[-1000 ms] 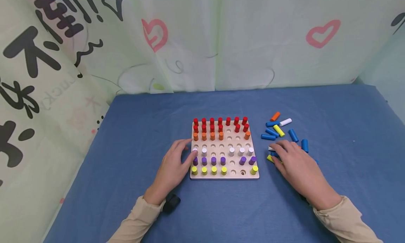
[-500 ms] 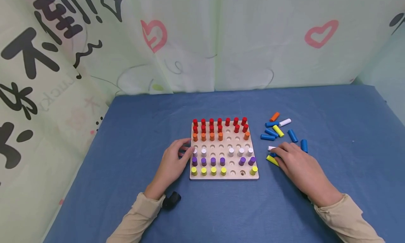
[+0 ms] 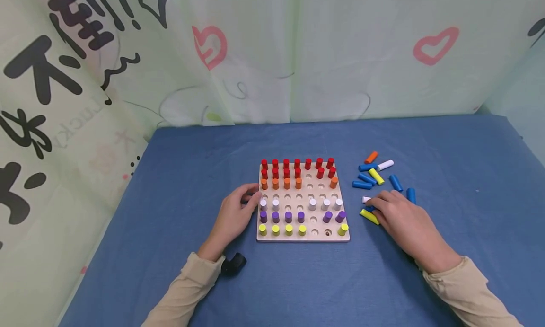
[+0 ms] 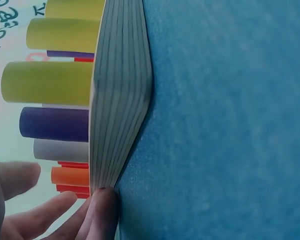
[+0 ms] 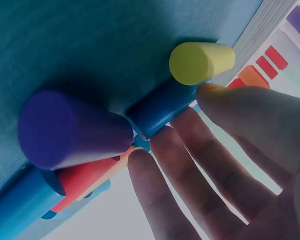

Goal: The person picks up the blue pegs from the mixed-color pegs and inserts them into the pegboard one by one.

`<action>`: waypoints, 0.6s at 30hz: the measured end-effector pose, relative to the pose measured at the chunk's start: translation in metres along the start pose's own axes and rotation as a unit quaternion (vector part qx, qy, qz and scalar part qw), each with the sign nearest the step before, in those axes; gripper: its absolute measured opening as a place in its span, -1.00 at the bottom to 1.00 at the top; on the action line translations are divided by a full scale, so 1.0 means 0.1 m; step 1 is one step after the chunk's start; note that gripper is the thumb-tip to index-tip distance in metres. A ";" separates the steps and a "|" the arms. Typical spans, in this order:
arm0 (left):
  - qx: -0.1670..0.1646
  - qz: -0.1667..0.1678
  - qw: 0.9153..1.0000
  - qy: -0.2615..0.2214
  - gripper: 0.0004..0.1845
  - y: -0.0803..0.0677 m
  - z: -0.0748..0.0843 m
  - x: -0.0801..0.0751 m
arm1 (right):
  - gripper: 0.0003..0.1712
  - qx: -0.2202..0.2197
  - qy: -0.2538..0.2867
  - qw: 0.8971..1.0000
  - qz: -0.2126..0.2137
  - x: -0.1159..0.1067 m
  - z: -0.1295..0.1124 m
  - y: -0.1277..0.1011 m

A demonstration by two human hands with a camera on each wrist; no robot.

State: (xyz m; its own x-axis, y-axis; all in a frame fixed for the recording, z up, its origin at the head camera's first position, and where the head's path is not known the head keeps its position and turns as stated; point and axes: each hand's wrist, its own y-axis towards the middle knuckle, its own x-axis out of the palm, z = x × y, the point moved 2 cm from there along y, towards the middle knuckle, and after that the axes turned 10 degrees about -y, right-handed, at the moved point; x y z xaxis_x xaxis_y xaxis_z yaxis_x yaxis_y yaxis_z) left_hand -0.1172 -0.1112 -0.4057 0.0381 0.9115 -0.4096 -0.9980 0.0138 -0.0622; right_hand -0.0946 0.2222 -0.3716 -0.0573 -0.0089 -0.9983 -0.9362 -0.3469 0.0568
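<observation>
Blue cloth (image 3: pixel 298 279) covers the table, backed by a pale printed curtain (image 3: pixel 298 57). Centre: wooden pegboard (image 3: pixel 303 236) carrying upright red, orange, white, purple and yellow pegs, with many holes unfilled. Left hand (image 3: pixel 234 218) rests at the board's 9 o'clock edge, fingers loosely spread, fingertips (image 4: pixel 102 210) touching the board's side. Right hand (image 3: pixel 402 223) lies at the board's 3 o'clock, fingers straight and slightly parted over a cluster of loose pegs; fingertips (image 5: pixel 155 165) touch a blue peg (image 5: pixel 162 107), beside a yellow peg (image 3: pixel 369 216) lying flat, long axis running 10 to 4 o'clock. Further loose pegs (image 3: pixel 376 173) lie scattered at 1 o'clock from the board. Open cloth surrounds the board on all sides. A small black object (image 3: pixel 234 263) sits by the left sleeve.
</observation>
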 end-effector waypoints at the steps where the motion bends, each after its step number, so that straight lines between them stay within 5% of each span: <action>1: -0.001 0.001 1.000 -0.006 -0.60 0.01 0.00 0.00 | -0.78 0.000 -0.001 1.000 0.000 0.00 0.00 0.00; 18: -0.005 -0.001 0.999 -0.044 -0.61 0.11 -0.10 0.00 | -0.74 -0.011 -0.004 1.000 -0.009 0.03 0.04 0.03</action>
State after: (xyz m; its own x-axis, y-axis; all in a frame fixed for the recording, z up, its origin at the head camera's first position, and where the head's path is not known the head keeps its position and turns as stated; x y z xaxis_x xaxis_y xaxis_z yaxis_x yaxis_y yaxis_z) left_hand -0.1282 -0.1152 -0.4152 0.0352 0.9442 -0.3275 -0.9973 0.0121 -0.0725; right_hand -0.0990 0.2249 -0.3744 -0.0439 0.0051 -0.9990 -0.9289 -0.3682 0.0390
